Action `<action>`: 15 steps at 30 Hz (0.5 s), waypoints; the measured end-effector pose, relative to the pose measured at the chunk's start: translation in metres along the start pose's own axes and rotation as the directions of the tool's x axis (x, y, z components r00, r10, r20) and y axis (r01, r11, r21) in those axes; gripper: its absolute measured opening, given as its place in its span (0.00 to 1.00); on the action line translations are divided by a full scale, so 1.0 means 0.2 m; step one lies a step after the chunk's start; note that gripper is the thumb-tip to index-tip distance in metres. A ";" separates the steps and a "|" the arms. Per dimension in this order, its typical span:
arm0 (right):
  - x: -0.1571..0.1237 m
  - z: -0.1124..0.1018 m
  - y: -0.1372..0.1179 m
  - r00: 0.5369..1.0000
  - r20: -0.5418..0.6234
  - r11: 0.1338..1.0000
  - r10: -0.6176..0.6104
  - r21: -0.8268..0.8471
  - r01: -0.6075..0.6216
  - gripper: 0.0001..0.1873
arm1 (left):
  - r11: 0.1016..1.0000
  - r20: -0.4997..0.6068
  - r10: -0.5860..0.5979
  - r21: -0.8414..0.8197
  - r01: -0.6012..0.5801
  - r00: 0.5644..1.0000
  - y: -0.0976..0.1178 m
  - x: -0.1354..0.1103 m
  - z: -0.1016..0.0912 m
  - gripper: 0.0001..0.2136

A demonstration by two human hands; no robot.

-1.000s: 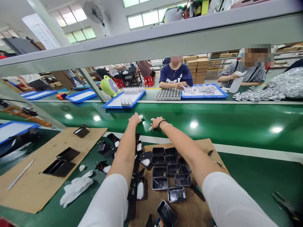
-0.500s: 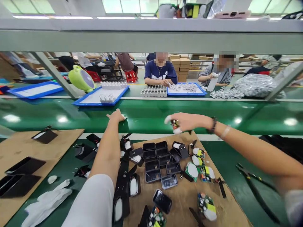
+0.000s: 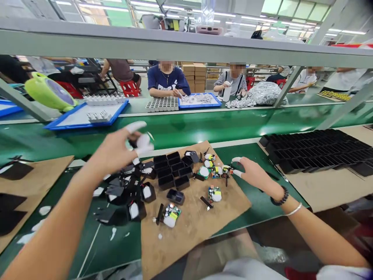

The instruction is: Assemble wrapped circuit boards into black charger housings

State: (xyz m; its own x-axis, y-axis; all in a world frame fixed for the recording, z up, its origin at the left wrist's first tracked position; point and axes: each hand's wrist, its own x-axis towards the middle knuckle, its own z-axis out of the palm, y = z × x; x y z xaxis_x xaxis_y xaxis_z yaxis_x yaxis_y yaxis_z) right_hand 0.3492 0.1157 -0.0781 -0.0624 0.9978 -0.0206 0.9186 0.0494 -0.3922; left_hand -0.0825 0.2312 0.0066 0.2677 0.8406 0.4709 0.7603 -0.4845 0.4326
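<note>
My left hand (image 3: pixel 116 147), with white finger covers, is raised over the left side of the cardboard. Its thumb and fingers pinch a blurred white piece with a green edge (image 3: pixel 150 136), seemingly a circuit board, mostly hidden. My right hand (image 3: pixel 252 173) is at the cardboard's right edge, thumb and forefinger apart. Just beyond its fingertips lies a small circuit board (image 3: pixel 227 169) in a group of boards with white pads and yellow labels. Between the hands, black open cases (image 3: pixel 171 167) stand in rows. Another circuit board (image 3: pixel 171 214) lies nearer me.
Cardboard (image 3: pixel 198 229) covers part of the green bench. Black cases with white pads (image 3: pixel 134 210) crowd its left side. Many black cases (image 3: pixel 317 147) stand at right. Across the green belt (image 3: pixel 180 130) are a blue tray (image 3: pixel 87 116), a green fan (image 3: pixel 49 91) and seated people.
The view has swung right and down. My left hand has come back from the belt with the white piece. My right hand has lowered its circuit board to the cardboard's right edge.
</note>
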 end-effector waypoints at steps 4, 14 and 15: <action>0.00 0.18 -0.03 0.993 0.034 0.990 0.109 -0.095 -0.105 0.36 | 0.945 0.099 0.314 0.063 -0.321 0.944 0.51 -0.69 0.20 0.29; 0.37 0.09 0.19 0.981 0.189 0.997 -0.045 -0.053 0.056 0.42 | 0.985 -0.074 0.082 0.158 -0.069 0.994 0.56 -1.10 0.75 0.26; 0.39 0.09 0.18 0.980 0.196 0.995 -0.035 -0.084 0.053 0.40 | 0.990 -0.109 0.042 0.139 -0.027 0.993 0.52 -1.06 0.71 0.25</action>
State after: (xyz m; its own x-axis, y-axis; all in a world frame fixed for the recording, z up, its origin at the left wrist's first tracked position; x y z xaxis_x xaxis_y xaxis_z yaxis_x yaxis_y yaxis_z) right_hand 0.3710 0.1951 -0.1104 -0.1703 0.9676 -0.1866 0.9436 0.1055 -0.3139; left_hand 0.0246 0.0360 -0.1580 0.2338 0.7881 0.5695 0.8277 -0.4686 0.3087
